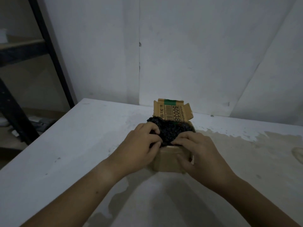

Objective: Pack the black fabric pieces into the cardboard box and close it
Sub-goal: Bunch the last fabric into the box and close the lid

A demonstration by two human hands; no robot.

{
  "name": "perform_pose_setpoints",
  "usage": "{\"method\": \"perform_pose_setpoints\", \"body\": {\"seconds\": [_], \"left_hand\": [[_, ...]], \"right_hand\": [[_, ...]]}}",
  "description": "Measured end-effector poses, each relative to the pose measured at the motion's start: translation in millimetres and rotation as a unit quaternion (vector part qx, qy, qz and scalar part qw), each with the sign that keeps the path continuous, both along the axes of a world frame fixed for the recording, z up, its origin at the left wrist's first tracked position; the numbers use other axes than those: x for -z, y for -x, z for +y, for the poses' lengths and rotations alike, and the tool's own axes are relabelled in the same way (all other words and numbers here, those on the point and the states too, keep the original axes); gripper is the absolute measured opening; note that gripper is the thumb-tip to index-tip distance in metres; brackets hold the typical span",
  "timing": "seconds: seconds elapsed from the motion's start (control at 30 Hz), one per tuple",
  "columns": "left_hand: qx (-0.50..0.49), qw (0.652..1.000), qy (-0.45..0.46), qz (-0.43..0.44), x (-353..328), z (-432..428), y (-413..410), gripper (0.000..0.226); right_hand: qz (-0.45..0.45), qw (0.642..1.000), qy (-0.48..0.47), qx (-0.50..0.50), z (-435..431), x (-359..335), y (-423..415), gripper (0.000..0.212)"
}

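Observation:
A small brown cardboard box (170, 158) stands on the white table, its printed lid flap (170, 112) raised at the back. Black textured fabric (168, 129) bulges out of the box's open top. My left hand (141, 148) sits at the box's left side with curled fingers dug into the fabric. My right hand (195, 149) is at the right side: its fingers lie over the fabric's front edge and its thumb presses the box's front wall. The inside of the box is hidden by fabric and hands.
The white table (73, 153) is stained, with a brownish patch (246, 145) to the right of the box. A pale wall stands close behind. A dark metal shelf frame (41, 46) stands off the table's left edge.

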State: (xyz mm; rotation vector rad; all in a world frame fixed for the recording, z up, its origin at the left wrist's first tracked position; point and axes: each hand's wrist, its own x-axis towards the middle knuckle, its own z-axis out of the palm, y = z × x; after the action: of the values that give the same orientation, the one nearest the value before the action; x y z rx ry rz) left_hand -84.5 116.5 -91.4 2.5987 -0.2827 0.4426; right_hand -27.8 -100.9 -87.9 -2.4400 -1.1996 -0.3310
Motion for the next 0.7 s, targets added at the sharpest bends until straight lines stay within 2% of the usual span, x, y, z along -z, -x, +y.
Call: {"method": "perform_pose_setpoints", "body": {"seconds": [0.03, 0.1, 0.17, 0.23, 0.3, 0.43, 0.57, 0.7], "left_hand": [[-0.008, 0.998, 0.054, -0.008, 2, 1, -1, 0.019], [-0.06, 0.987, 0.139, -0.046, 8, 4, -2, 0.035], [-0.121, 0.972, 0.198, -0.03, 14, 9, -2, 0.049], [-0.126, 0.96, 0.249, 0.021, 17, 13, -1, 0.039], [-0.094, 0.959, 0.264, 0.031, 19, 15, -2, 0.02], [-0.054, 0.968, 0.244, 0.031, 10, 18, -6, 0.028], [-0.059, 0.977, 0.202, 0.029, -6, 12, -19, 0.032], [-0.137, 0.987, 0.042, 0.076, -10, 0, -35, 0.025]], "right_hand": [[-0.01, 1.0, 0.018, 0.003, 3, -2, -1, 0.043], [-0.014, 0.999, 0.041, 0.005, 11, -6, -4, 0.049], [-0.01, 0.998, 0.061, 0.008, 20, -7, -7, 0.049], [0.0, 0.996, 0.083, 0.013, 24, -7, -9, 0.043], [0.025, 0.994, 0.109, 0.014, 26, -9, -11, 0.037], [0.03, 0.987, 0.155, 0.007, 32, -15, -13, 0.032], [0.03, 0.99, 0.138, 0.006, 27, -7, -10, 0.035], [0.051, 0.996, 0.073, -0.01, 17, 5, -7, 0.031]]}}
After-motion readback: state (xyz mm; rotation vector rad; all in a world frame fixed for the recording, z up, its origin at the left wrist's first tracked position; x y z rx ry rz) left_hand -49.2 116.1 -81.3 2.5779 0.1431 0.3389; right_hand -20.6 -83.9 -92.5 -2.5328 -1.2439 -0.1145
